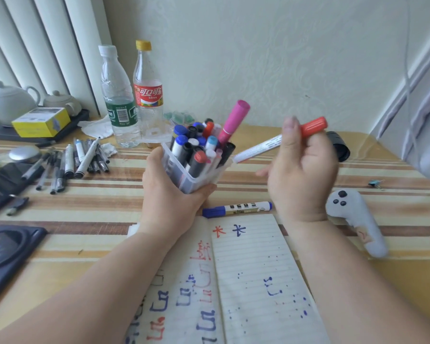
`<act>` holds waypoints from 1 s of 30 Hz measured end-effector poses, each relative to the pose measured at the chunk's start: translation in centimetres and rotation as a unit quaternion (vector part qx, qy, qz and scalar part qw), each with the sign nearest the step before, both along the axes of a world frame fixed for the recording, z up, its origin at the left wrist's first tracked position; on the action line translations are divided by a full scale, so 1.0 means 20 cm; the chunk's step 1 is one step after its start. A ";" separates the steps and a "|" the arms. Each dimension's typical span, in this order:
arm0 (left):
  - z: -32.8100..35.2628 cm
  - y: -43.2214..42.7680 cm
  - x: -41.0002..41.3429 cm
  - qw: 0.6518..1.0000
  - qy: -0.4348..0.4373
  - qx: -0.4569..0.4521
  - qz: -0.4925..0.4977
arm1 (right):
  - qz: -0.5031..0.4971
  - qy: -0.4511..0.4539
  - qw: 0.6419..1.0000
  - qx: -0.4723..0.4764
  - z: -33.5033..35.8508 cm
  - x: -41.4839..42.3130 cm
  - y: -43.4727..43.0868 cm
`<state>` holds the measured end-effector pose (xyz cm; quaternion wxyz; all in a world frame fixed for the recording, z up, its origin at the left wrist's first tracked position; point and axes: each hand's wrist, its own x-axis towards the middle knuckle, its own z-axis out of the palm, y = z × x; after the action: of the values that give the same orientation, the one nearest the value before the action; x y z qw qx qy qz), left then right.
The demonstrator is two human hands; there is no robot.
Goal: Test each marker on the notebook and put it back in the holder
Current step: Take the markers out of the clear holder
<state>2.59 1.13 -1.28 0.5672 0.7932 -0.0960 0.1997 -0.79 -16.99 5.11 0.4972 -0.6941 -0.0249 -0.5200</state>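
Nearest me, at 6 o'clock: open lined notebook [248,256], flat on the table. Both pages carry red and blue test strokes, and the right page has blue ink spatter. Two bare forearms reach across it.

Under everything: table with a tan-and-brown striped cloth [97,194].

10 o'clock: white ceramic teapot [8,100] on a dark tray, with a yellow cardboard box [41,121] just in front of it.

11 o'clock: two clear plastic bottles upright side by side, the green-label bottle [118,100] with a white cap and the red-label bottle [148,95] with a yellow cap.

Centre: clear square plastic holder [184,177], tilted toward 2 o'clock. The left hand [169,192] grasps it from below, fingers curled round its base. It is packed with capped markers [191,147] in blue, black, red and white. One fat pink marker [233,120] stands above the rest.

3 o'clock of the holder: right hand [301,170], fingers clenched round a white-barrelled marker with a red cap [266,145]. The cap is on and points to 2 o'clock. The butt end sits just beside the holder's rim, not inside.

9 o'clock: heap of loose black and grey pens [72,162].

4 o'clock: white handheld controller [355,219] with dark buttons, lying on the cloth.

Between the wrists: blue marker [236,209], capped, flat on the table just beyond the notebook's top edge.
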 end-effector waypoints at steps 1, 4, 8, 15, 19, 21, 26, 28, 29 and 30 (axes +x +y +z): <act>0.01 0.01 0.00 1.000 0.008 -0.012 0.008 | 0.004 -0.002 1.000 0.025 0.01 -0.01 -0.01; 0.02 0.01 0.00 0.999 0.022 -0.026 0.013 | 0.005 0.009 0.999 0.047 -0.02 -0.03 -0.03; 0.03 0.01 -0.02 0.999 0.026 -0.041 0.022 | -0.064 0.055 0.980 -0.183 -0.08 0.01 -0.15; 0.03 0.01 -0.01 0.997 0.015 -0.056 0.042 | 0.056 0.356 0.849 -0.387 -0.15 0.05 -0.08; 0.02 0.02 0.00 0.997 0.006 -0.063 0.041 | 0.078 0.427 0.797 -0.420 -0.18 0.06 -0.03; 0.01 0.02 0.01 0.997 0.006 -0.065 0.037 | 0.094 0.445 0.789 -0.412 -0.17 0.05 -0.04; -0.01 0.03 0.02 0.998 0.011 -0.056 0.026 | 0.111 0.448 0.792 -0.399 -0.17 0.04 -0.07; -0.01 0.03 0.02 0.999 0.007 -0.044 0.022 | 0.115 0.408 0.835 -0.351 -0.18 0.05 -0.08; -0.01 0.03 0.02 0.999 0.005 -0.039 0.018 | 0.115 0.362 0.876 -0.298 -0.19 0.05 -0.08; -0.01 0.03 0.02 0.999 0.002 -0.035 0.015 | 0.116 0.304 0.917 -0.232 -0.18 0.04 -0.07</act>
<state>2.92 1.73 -1.52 0.5916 0.7747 -0.0762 0.2098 0.08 -18.47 1.43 0.3629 -0.9066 -0.0728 -0.2025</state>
